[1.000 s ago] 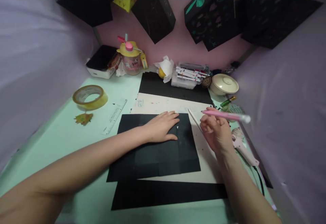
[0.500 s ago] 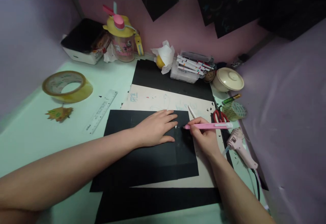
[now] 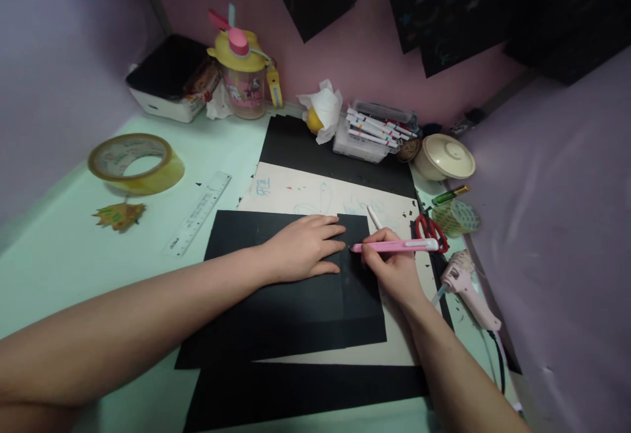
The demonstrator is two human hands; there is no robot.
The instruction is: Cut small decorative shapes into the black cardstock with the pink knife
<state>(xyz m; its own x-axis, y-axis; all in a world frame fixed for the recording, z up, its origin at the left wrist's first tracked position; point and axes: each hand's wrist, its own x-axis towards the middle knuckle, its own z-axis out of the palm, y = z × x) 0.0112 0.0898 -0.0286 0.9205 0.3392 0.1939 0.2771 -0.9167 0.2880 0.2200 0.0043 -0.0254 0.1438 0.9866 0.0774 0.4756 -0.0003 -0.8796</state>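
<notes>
Left hand (image 3: pixel 303 249) resting, fingers spread, gripping nothing, on black card (image 3: pixel 276 315) lying toward surface's (image 3: pixel 197 150) front edge. Right hand (image 3: pixel 397 272) pinching pink tool (image 3: pixel 399 246), tip at card; work seemingly underway, remainder unclear.

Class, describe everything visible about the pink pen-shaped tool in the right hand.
The pink tool is slim and straight, apparently plastic, with a pale strip toward its white rear end. The right hand's grip pinches it near its dark tip, nearly level in view, over the black paper; whether the tip touches is unclear.
</notes>
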